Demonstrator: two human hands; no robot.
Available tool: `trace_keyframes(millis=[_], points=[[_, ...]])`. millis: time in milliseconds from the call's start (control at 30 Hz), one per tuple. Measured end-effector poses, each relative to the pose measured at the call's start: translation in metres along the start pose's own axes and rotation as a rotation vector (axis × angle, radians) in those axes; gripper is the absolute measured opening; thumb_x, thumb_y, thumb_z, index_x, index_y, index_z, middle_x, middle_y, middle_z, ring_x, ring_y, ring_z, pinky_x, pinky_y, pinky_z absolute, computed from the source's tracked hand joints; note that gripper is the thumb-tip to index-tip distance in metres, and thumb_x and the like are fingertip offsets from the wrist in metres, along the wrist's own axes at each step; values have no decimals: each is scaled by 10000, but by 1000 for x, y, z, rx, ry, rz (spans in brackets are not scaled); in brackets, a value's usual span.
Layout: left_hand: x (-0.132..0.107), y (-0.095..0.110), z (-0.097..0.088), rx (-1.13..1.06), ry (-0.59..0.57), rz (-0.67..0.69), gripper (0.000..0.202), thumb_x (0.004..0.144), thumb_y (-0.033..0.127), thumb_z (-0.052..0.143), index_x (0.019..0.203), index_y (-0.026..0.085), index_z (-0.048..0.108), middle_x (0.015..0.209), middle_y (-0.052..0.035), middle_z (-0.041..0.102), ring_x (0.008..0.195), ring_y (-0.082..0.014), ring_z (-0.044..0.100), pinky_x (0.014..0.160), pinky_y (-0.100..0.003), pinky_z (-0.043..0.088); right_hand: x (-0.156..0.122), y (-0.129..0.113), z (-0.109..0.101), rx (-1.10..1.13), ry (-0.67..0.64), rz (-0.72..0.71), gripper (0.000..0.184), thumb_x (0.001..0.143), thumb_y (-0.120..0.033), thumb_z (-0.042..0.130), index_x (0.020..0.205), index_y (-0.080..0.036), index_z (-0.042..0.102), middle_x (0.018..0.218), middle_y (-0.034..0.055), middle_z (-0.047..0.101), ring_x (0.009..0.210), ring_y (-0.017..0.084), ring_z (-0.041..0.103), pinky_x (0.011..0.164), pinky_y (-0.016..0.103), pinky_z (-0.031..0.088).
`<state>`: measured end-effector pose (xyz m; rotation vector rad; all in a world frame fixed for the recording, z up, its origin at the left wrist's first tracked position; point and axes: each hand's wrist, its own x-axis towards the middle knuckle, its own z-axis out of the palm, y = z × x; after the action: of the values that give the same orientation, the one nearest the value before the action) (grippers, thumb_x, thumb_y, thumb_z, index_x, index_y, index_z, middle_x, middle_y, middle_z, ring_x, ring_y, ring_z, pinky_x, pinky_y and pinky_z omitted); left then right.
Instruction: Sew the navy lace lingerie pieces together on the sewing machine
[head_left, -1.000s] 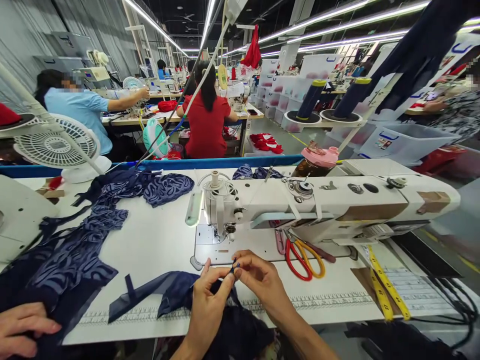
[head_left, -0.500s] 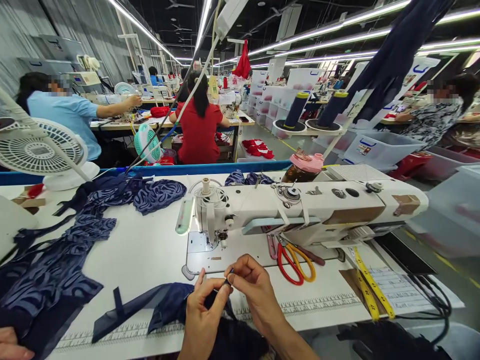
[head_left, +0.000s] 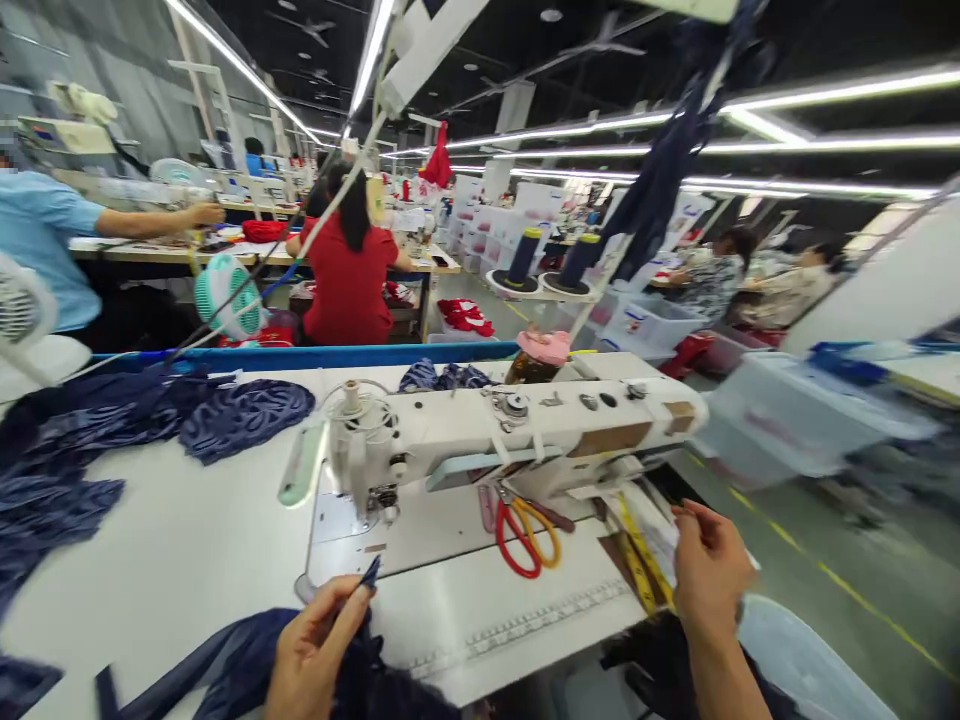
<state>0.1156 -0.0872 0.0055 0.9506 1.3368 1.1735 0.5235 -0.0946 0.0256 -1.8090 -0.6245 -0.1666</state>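
Note:
My left hand (head_left: 322, 640) pinches a corner of navy fabric (head_left: 247, 645) between thumb and fingers, its tip poking up in front of the sewing machine (head_left: 525, 420). The rest of the fabric drapes over the table's front edge and onto its surface. Well to the right, my right hand (head_left: 709, 565) is raised beside the yellow tape measure (head_left: 637, 555) with fingertips pressed together. Whether anything small is between them I cannot make out. Red-handled scissors (head_left: 517, 540) and yellow-handled scissors (head_left: 544, 535) lie by the machine bed, between my hands.
Patterned navy pieces (head_left: 247, 415) lie on the left of the white table (head_left: 187, 530). Two navy thread cones (head_left: 521, 258) stand behind the machine. Plastic bins (head_left: 802, 410) sit to the right on the floor. A person in red (head_left: 349, 280) works ahead.
My right hand has parted from the left and swung far right, past the tape measure. My left hand keeps the fabric, lower and further left in view. The camera has turned right.

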Motion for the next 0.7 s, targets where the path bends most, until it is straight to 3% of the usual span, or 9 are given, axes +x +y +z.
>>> trace_keyframes(millis=[67,133,233,300,433,567,700], points=[[4,-6,0,-13,49,39,494,586,641,802,749,185,706,1045,-41,647,1068,-236,571,864,-169,466,11,4,-19,-95,-25,-43,518,746,-621,553,885,-135,666,830,148,668,779,290,614,769,446,481],[8,-12,0,-1,59,45,504,567,656,806,739,193,706,1127,-45,628,1159,-258,535,908,-174,460,-9,-4,-25,-136,-180,-169,413,782,-554,575,895,-173,685,862,117,688,787,266,625,753,400,495],[11,-17,0,29,-15,38,480,593,642,797,729,192,696,1191,-54,612,1189,-278,526,913,-202,475,-67,-24,-6,-140,-665,-557,257,941,-372,478,1012,-212,666,970,95,690,895,231,647,815,359,521],[10,-17,-1,40,-62,41,449,616,612,798,719,190,688,1215,-54,601,1189,-276,530,906,-207,481,-99,-36,13,-254,-797,-682,259,969,-293,436,1109,-211,637,1078,105,667,1031,246,623,899,380,516],[6,-14,-3,27,-78,40,405,651,567,800,755,189,696,1190,-57,601,1171,-263,536,860,-201,500,-116,-46,42,-561,-820,-627,248,892,-276,583,1110,-165,621,1084,152,653,1029,311,607,863,422,519],[4,-12,-2,-21,-77,66,402,697,558,776,797,174,713,1144,-75,610,1133,-257,549,867,-213,496,-102,-47,49,-614,-822,-545,215,812,-220,648,1012,-140,641,1006,173,669,960,319,634,763,367,507],[4,-7,1,-54,-128,53,402,729,552,749,812,161,713,1083,-89,623,1078,-254,563,881,-238,490,-88,-45,48,-611,-846,-512,172,810,-212,584,959,-171,658,925,130,696,886,281,659,718,322,483]])
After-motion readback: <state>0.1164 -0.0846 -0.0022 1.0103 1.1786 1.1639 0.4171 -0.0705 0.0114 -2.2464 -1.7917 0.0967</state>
